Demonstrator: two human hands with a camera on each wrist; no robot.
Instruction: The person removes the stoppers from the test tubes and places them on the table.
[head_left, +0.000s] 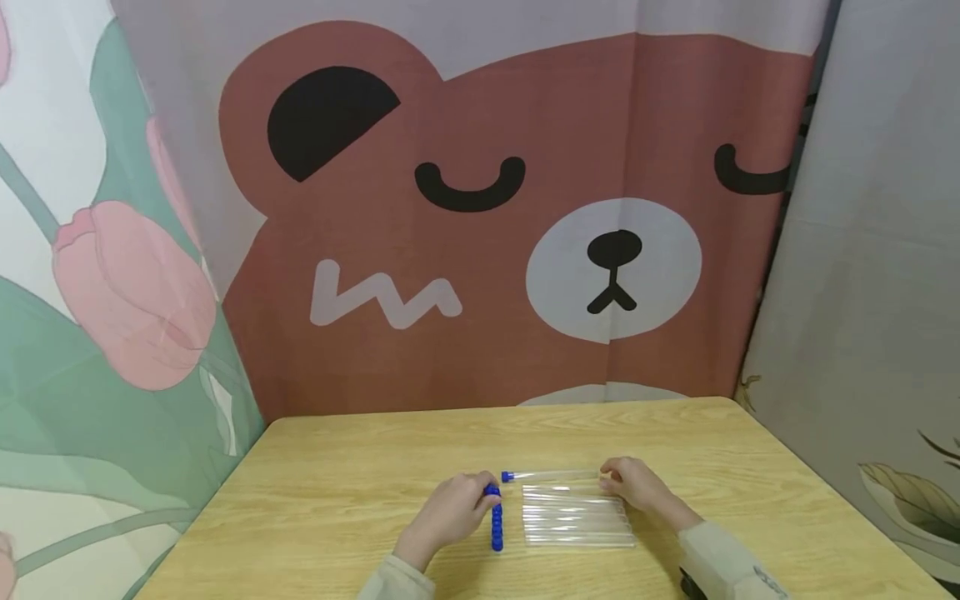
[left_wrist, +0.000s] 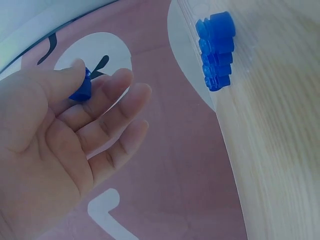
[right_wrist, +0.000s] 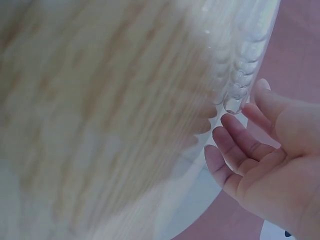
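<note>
My left hand [head_left: 453,508] pinches a small blue cap [left_wrist: 82,91] between thumb and index finger, the other fingers loosely bent. Just below it stands a row of blue caps [head_left: 497,529] on the table. To its right, several clear tubes [head_left: 577,521] lie side by side. Beyond them, one clear tube [head_left: 558,476] lies crosswise with a blue cap [head_left: 507,477] on its left end. My right hand [head_left: 636,486] is at that tube's right end, fingers relaxed. In the right wrist view, its fingertips [right_wrist: 228,119] are right by the rounded tube ends [right_wrist: 234,104], thumb and index apart.
The wooden table [head_left: 337,467] has rounded back corners. Behind it hangs a curtain [head_left: 480,275] with a brown bear print. A floral curtain [head_left: 90,333] is at the left and a pale leaf-patterned curtain [head_left: 855,333] at the right.
</note>
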